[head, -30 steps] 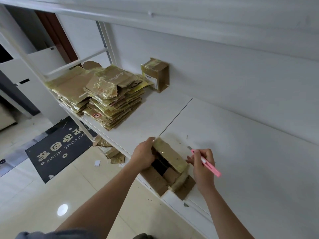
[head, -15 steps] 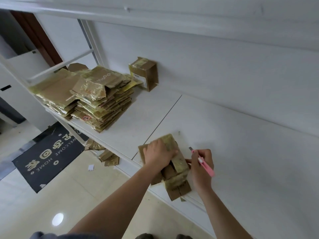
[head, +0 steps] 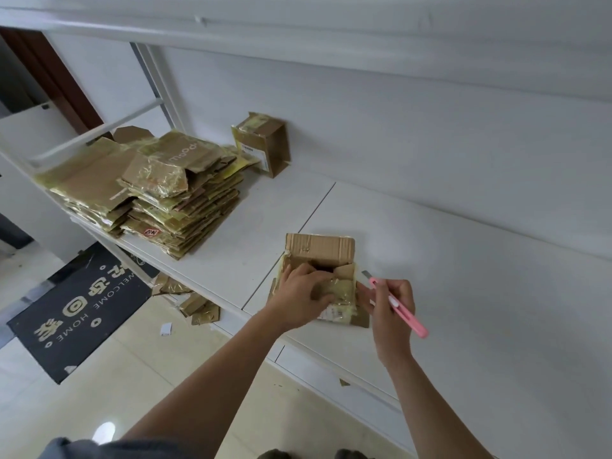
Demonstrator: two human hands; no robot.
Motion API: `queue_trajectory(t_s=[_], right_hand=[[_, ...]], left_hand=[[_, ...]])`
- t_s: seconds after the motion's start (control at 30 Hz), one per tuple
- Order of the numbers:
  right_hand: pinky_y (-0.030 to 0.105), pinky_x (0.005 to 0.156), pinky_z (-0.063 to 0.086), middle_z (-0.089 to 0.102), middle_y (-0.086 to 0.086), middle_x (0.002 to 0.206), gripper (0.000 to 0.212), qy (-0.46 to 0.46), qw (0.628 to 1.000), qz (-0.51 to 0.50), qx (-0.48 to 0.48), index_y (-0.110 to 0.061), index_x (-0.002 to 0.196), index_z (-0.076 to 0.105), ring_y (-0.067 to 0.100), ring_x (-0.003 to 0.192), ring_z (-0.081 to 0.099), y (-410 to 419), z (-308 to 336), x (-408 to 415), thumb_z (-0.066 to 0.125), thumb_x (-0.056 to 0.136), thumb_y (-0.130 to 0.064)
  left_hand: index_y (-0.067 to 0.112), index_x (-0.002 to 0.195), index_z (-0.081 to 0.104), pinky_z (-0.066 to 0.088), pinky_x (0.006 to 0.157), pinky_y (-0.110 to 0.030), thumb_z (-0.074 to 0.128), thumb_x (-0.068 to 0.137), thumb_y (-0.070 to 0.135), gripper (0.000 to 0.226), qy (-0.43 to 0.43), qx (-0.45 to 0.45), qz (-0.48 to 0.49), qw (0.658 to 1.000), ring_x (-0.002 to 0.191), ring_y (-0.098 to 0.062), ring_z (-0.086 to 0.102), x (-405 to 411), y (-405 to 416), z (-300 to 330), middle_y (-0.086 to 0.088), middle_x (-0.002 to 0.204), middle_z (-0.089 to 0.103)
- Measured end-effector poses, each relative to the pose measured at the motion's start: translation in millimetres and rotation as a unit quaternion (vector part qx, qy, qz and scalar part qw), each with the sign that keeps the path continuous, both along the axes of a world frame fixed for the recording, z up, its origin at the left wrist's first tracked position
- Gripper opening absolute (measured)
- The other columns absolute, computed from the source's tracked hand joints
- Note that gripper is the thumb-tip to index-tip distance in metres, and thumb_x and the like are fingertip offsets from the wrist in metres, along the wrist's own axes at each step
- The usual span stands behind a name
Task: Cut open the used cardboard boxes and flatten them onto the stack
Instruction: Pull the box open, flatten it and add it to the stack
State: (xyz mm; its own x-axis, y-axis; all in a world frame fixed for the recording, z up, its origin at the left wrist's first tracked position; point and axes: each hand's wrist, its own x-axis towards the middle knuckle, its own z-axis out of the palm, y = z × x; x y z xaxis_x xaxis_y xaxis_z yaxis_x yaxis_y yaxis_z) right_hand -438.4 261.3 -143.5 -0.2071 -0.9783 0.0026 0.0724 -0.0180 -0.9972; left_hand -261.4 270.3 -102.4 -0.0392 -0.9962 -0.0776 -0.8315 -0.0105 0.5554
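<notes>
While half a second ago folded and pressed under the left palm, now opened up: box (head: 326, 279) upright on shelf (head: 463, 276) near front edge, far flap raised, dark inside showing. Left hand (head: 299, 298) shifted to box's near left side, fingers curled over taped front flap, gripping it. Right hand (head: 390, 304) just right of box as before, fingers curled round pink knife (head: 399, 308), blade tip poking out near box's right corner, fingertips touching box's right side. Farther left on shelf, well apart: stack (head: 155, 190) of flattened boxes wrapped in yellowish tape. Behind stack, against back wall: another small box (head: 261, 144), standing, uncut. Below, on floor: cardboard scraps (head: 195, 304) and dark mat (head: 79, 306).
</notes>
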Motion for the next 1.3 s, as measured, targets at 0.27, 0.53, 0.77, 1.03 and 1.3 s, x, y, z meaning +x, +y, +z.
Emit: queue_trajectory(t_s=[0.27, 0.53, 0.77, 1.03, 1.3], right_hand=[[0.064, 0.071, 0.056, 0.061, 0.019, 0.084, 0.016, -0.005, 0.999, 0.031, -0.025, -0.023, 0.078, 0.053, 0.034, 0.092, 0.070, 10, 0, -4, 0.059, 0.093, -0.024], [0.033, 0.053, 0.051, 0.059, 0.002, 0.069, 0.027, 0.065, 0.993, 0.043, -0.088, -0.008, 0.078, 0.051, 0.018, 0.065, 0.061, 7, 7, -3, 0.059, 0.091, -0.030], [0.018, 0.047, 0.040, 0.055, -0.002, 0.062, 0.023, 0.102, 0.984, 0.125, -0.079, -0.008, 0.075, 0.050, 0.005, 0.054, 0.049, -3, 8, -14, 0.060, 0.095, -0.006], [0.015, 0.044, 0.040, 0.059, -0.016, 0.063, 0.023, 0.119, 0.980, 0.153, -0.044, -0.008, 0.075, 0.049, 0.001, 0.053, 0.053, 1, 6, -24, 0.058, 0.096, -0.003], [0.017, 0.048, 0.045, 0.064, -0.002, 0.072, 0.020, 0.128, 0.981, 0.135, -0.062, -0.007, 0.077, 0.051, 0.007, 0.058, 0.057, 16, 5, -23, 0.057, 0.094, 0.001]], left_hand=[[0.027, 0.114, 0.054, 0.016, 0.115, -0.045, 0.079, 0.076, 0.029, 0.045, 0.051, 0.028, 0.011, 0.998, 0.118, -0.022, 0.043, 1, -4, -2, 0.008, 0.117, 0.057], [0.022, 0.113, 0.053, 0.020, 0.112, -0.042, 0.081, 0.073, 0.019, 0.049, 0.063, 0.008, 0.028, 0.998, 0.104, -0.021, 0.043, -4, -4, 0, 0.012, 0.109, 0.055], [0.023, 0.115, 0.051, 0.019, 0.111, -0.037, 0.079, 0.077, 0.019, 0.048, 0.042, -0.012, 0.012, 0.999, 0.110, -0.023, 0.045, -6, -6, -3, 0.014, 0.119, 0.050], [0.027, 0.115, 0.049, 0.015, 0.107, -0.033, 0.076, 0.080, 0.019, 0.044, 0.038, -0.004, 0.017, 0.999, 0.102, -0.019, 0.034, -12, -5, -10, 0.019, 0.107, 0.049], [0.033, 0.106, 0.047, 0.012, 0.109, -0.033, 0.078, 0.075, 0.017, 0.046, 0.028, -0.021, 0.009, 0.999, 0.104, -0.012, 0.031, -15, 2, -13, 0.030, 0.106, 0.043]])
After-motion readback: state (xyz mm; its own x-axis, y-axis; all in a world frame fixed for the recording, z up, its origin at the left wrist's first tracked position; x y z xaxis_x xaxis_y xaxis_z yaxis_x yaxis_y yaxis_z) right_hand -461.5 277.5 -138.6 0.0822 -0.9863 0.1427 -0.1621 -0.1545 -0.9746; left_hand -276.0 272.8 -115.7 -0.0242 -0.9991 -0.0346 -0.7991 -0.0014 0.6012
